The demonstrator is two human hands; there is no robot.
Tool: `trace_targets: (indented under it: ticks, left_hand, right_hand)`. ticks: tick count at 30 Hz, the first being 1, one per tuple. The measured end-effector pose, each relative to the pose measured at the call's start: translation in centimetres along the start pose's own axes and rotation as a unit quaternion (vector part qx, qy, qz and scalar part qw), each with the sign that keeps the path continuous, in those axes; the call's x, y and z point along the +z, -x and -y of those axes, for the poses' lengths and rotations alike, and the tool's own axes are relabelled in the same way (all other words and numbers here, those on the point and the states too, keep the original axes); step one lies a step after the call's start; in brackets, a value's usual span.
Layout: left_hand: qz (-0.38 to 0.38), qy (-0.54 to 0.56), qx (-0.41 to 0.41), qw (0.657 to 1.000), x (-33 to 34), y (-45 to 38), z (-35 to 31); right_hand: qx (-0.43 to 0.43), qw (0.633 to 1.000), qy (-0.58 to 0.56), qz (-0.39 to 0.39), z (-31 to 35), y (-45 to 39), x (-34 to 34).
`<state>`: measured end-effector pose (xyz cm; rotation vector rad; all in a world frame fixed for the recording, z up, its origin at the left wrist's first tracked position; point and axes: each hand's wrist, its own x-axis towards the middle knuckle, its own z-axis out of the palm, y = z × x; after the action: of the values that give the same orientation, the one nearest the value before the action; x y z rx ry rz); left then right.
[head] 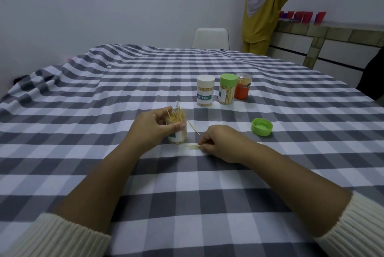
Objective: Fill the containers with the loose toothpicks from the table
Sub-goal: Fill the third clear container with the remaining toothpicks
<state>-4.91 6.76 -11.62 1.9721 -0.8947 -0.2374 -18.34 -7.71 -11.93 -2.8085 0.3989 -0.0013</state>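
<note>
While left hand [152,125] grips open container [176,130], right hand [218,144] pinches loose toothpicks [193,146].

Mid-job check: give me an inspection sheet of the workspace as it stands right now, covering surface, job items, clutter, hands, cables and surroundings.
Surface: table under a grey and white checked cloth, rumpled at the far left.
Job's things: open container packed with toothpicks, some sticking out above the rim; loose toothpicks on the cloth beside it; green lid lying upside down; white-lidded container, green-lidded container and orange container standing closed farther back.
Clutter: nothing seen.
Hands: left hand grips the open container; right hand pinches the loose toothpicks.
Cables: nothing seen.
Surroundings: white chair, another person standing at a counter.
</note>
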Motion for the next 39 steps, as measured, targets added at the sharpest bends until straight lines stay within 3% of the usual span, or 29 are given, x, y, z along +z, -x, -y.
trace_targets:
  ticks: [5, 12, 15, 26, 28, 30, 34, 39]
  left_hand:
    - [-0.007, 0.005, 0.001, 1.000, -0.1, 0.0, 0.2]
    - [-0.028, 0.012, -0.003, 1.000, -0.2, -0.3, 0.6]
    - [-0.025, 0.015, -0.001, 1.000, -0.1, -0.3, 0.5]
    - [-0.012, 0.009, -0.005, 1.000, -0.1, -0.2, 0.3]
    - [-0.006, 0.009, -0.007, 1.000, 0.0, -0.1, 0.1]
    - [0.003, 0.007, -0.005, 1.000, 0.4, 0.0, -0.1]
    - [0.020, 0.001, 0.005, 1.000, 2.0, 0.5, -0.7]
    - [0.034, 0.005, 0.028, 0.999, 3.5, 1.0, -1.3]
  right_hand:
    - [0.032, 0.994, 0.096, -0.038, 0.8, -1.2, 0.4]
    - [0.186, 0.968, -0.139, -0.097, 0.8, -4.3, 0.4]
    - [0.216, 0.956, -0.163, -0.110, 1.0, -5.7, 0.7]
    - [0.233, 0.970, 0.063, 0.006, 1.4, -5.3, -0.5]
    - [0.246, 0.969, -0.003, 0.009, 0.7, -4.6, -1.2]
    - [0.224, 0.963, -0.146, -0.028, -0.3, -3.7, -1.9]
    - [0.147, 0.909, -0.371, -0.121, -0.6, -1.1, -3.2]
    - [0.104, 0.852, -0.470, -0.206, 0.7, -0.2, -3.3]
